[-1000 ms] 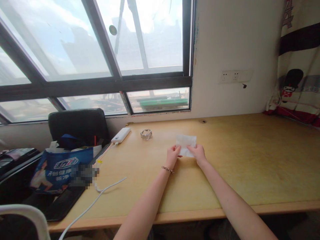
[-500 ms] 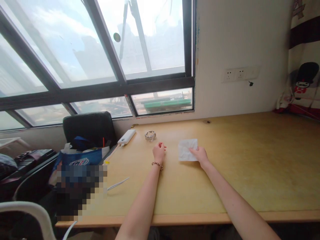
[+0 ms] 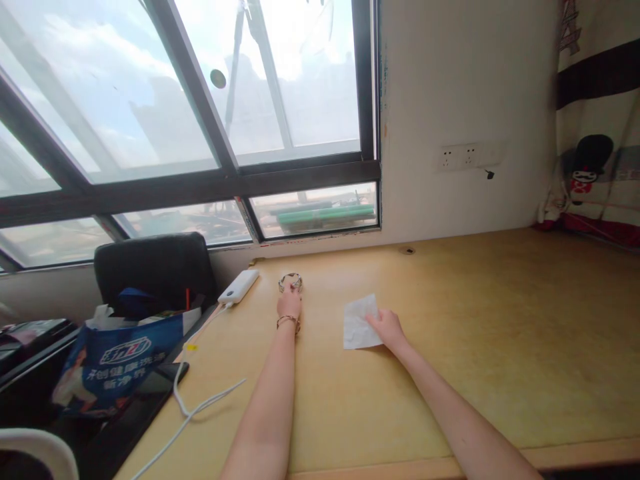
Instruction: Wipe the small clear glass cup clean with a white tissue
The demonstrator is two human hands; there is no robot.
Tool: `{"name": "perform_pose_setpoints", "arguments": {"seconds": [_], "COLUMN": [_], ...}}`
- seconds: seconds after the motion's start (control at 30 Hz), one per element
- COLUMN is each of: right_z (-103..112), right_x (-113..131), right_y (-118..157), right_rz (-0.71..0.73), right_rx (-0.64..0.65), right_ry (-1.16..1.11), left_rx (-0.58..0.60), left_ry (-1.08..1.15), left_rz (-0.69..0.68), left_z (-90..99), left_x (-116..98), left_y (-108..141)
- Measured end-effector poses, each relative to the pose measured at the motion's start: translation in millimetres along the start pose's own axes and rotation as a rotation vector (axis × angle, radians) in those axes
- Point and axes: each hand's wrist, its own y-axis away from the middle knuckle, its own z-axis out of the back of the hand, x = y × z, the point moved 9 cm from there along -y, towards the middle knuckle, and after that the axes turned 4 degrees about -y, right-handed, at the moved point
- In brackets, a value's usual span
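Note:
My left hand (image 3: 289,304) reaches to a silver openwork metal ring (image 3: 296,278), shaped like a small crown or bangle, on the desk. Its fingers are closed at the ring's near rim; the fingertips are partly hidden. A chain bracelet (image 3: 287,323) circles my left wrist. To the right, my right hand (image 3: 391,327) pinches a thin white square sheet (image 3: 357,325), perhaps a tissue or cloth, by its right side. The sheet is held tilted just above or on the desk; I cannot tell which.
On the wooden desk (image 3: 475,320), a white power bank (image 3: 240,287) lies at the left edge with a white cable (image 3: 200,408) trailing forward. A black chair (image 3: 155,267) and a blue bag (image 3: 125,363) stand left. Wall sockets (image 3: 459,156) are behind.
My left hand has moved forward and left to the metal ring. The white sheet has turned a little in my right hand. The view has shifted to the right.

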Motion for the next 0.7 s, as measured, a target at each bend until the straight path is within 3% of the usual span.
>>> {"name": "perform_pose_setpoints", "arguments": {"seconds": [0.17,0.4,0.53,0.7], "right_z": [2.7,16.2,23.0,20.7], "right_x": [2.5,-5.6,-11.2,-12.8], "right_y": [-1.3,-5.8,-6.8,-6.5], "right_rz": [0.027,0.021,-0.035,-0.105], "right_rx": [-0.043,-0.152,-0.202,-0.199], "right_ry": [0.068,-0.041,-0.078,-0.395], "left_rx": [0.029,0.006,0.006,0.082], "left_ry": [0.176,0.360,0.405,0.428], "left_rz": [-0.015,-0.055,-0.104,-0.341], "left_z": [-0.7,9.8,16.8,9.6], "left_x": [-4.2,-16.8,-34.9,-89.3], "left_y": [10.0,37.1,71.9,138.9]}}
